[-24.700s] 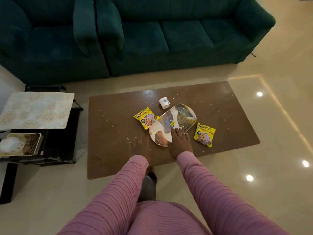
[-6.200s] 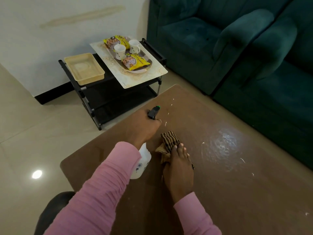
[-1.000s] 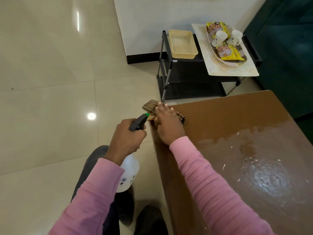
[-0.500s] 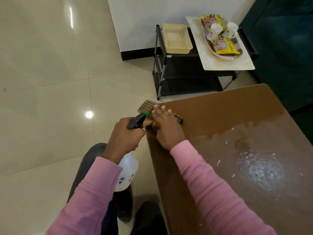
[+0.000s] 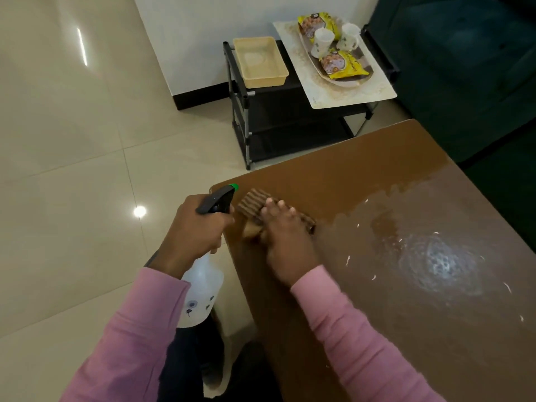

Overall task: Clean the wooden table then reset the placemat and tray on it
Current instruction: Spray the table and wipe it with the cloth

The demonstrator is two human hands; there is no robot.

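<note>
Seems to be in the middle of the cleaning step, not near its end. Presses the right hand [image 5: 285, 242] down on a striped brown cloth [image 5: 251, 201] at the near left corner of the wooden table [image 5: 362, 181], fingers stretched almost straight over the cloth, apparently pressing and not pinching, though blurred. Grips with the left hand [image 5: 194, 230] the neck of a white spray bottle [image 5: 203, 282], fingers curled round it under the black trigger, and holds it just off the table edge, above the floor. Looks wet and shiny on the right part of the top, in a broad wet patch [image 5: 435, 256] with small white bits [image 5: 348, 259] in and near it. Looks dry and matt towards the far corner. Probably sprayed already, then, but only partly wiped, with the bits yet to be collected. Nothing reset so far. Shows the placemat [image 5: 355, 95] on top of a black rack [image 5: 261, 120], well apart from the table and beside a beige basket [image 5: 259, 60]. Shows on the placemat the tray [image 5: 364, 58], loaded with two white cups [image 5: 322, 39] and two yellow snack packets [image 5: 342, 65]. Left to do, by judgement: finish wiping, put away cloth and bottle, then bring back first the placemat and after it the tray.
</note>
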